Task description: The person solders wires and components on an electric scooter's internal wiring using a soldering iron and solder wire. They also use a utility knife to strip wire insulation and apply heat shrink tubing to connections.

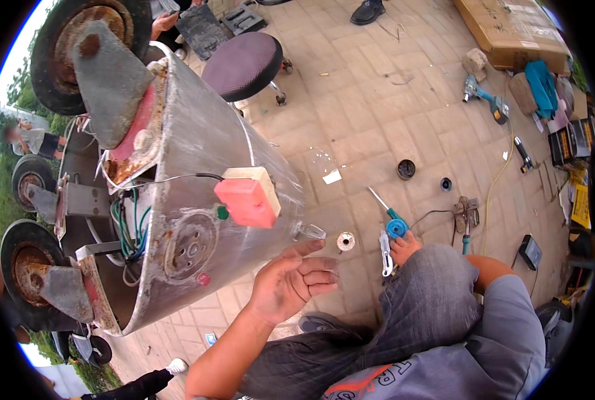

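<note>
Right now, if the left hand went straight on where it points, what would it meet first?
The left hand would probably meet the small pale spool, though height is unclear; it might pass above.

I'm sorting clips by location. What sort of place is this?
Probably an outdoor repair spot: paved ground, a cordless power tool lying on it, and a wheeled, rust-stained metal housing.

Holds left hand (285, 283) just below centre, palm showing, fingers half-curled; has right hand (405, 249) right of centre, fingers leftward.
</note>
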`<state>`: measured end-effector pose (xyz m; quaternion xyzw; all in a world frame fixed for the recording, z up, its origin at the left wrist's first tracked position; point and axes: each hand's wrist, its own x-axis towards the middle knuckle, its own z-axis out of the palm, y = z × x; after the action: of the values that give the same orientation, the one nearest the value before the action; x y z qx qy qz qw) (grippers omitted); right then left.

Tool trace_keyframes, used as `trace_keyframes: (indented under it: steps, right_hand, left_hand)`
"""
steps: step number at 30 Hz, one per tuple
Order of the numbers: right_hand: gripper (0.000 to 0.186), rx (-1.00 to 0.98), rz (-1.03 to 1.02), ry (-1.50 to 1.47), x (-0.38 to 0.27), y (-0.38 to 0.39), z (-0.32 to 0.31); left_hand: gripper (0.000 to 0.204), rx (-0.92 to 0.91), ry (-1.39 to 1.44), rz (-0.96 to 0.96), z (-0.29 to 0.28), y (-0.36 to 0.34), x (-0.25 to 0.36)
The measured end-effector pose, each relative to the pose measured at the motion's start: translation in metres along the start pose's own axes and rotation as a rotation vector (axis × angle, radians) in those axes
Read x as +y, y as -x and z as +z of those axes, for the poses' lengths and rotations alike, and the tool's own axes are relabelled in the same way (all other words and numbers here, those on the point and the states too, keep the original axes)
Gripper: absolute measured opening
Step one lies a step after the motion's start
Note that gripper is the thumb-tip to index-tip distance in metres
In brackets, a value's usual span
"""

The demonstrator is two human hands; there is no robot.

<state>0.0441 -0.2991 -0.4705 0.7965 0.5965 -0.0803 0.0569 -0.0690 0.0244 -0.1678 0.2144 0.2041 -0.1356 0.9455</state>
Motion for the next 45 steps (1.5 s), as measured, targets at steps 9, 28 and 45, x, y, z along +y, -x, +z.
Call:
trace_keyframes:
  steps: [9,28,45]
  right_hand:
    - [0.021,0.048,-0.267,-0.090,0.023,-0.004,0.024]
    - [0.014,-0.715,0.016,-1.668,0.089,-0.026,-0.092]
    - [0.025,-0.212,-0.443,-1.915,0.042,-0.076,-0.406]
  left_hand:
    - [0.027,0.035,-0.244,0.227,0.015,0.004,-0.012]
    - [0.014,-0.210,-1.349,0.607,0.153,0.123,0.060]
    - [0.017,0.845,-2.323,0.641,0.167,0.101,0.133]
